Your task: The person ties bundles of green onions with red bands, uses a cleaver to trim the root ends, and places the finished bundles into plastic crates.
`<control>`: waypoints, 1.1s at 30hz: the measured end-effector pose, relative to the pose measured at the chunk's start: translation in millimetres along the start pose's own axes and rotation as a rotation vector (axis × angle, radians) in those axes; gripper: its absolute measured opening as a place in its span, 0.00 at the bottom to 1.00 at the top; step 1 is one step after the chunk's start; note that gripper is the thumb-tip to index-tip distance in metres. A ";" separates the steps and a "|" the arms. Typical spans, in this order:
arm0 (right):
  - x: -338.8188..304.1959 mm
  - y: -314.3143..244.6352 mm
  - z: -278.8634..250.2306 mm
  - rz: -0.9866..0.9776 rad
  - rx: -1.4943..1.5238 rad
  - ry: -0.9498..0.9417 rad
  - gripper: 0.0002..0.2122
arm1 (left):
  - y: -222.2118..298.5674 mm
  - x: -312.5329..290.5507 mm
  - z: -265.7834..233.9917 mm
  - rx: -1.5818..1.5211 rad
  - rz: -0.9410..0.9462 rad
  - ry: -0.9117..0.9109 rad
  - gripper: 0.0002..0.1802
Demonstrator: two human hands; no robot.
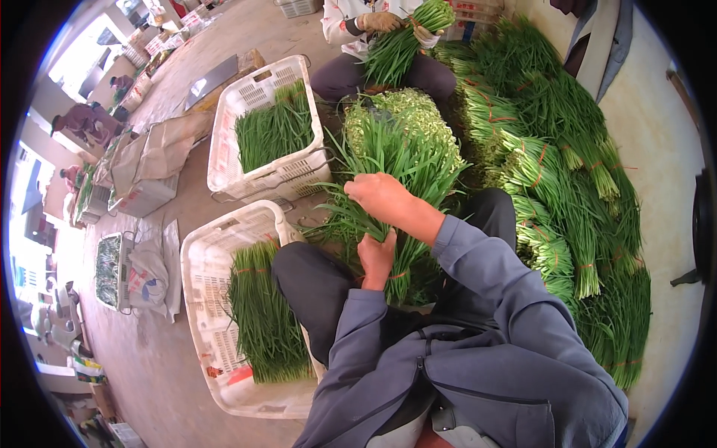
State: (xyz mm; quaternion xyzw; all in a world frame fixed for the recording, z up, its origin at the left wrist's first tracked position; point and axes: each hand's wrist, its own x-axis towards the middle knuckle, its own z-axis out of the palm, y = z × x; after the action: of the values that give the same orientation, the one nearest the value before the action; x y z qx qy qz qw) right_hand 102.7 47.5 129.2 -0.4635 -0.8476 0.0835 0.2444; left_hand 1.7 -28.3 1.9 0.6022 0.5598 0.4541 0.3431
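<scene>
My left hand (377, 258) is wrapped round a bunch of green chives (407, 250) between my knees. The bunch's long leaves fan out upward and away from me, and a red band shows low on it by my wrist. Just above and farther away, my right hand (385, 197) is closed, thumb and fingers pinched together among the leaf tips of the same bunch. What exactly lies between those fingertips is partly hidden. Beyond both hands rises a heap of pale green trimmings (411, 119).
At my left stand two white plastic crates (198, 299), each holding chives. Banded bundles (553, 194) are piled along the wall at right. Opposite sits a gloved co-worker (381, 22) holding another bunch. Farther left are covered crates (146, 172) and other people (86, 123).
</scene>
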 end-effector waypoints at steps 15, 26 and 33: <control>-134.7 30.1 -38.7 0.395 0.328 -0.801 0.23 | -17.0 29.9 -21.3 -0.838 -0.389 0.072 0.19; -117.8 30.1 25.8 0.547 0.891 -0.093 0.50 | -17.5 37.0 -16.7 -1.052 -0.600 -0.026 0.20; -89.1 18.1 63.5 0.660 0.714 0.123 0.48 | -9.3 29.7 -22.5 -0.927 -0.485 0.110 0.21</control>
State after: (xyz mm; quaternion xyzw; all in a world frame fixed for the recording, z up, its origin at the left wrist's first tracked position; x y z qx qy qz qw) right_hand 125.2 -10.7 37.5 -0.5987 -0.5581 0.4143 0.3981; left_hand -23.8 0.1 6.1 0.2157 0.4407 0.5925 0.6389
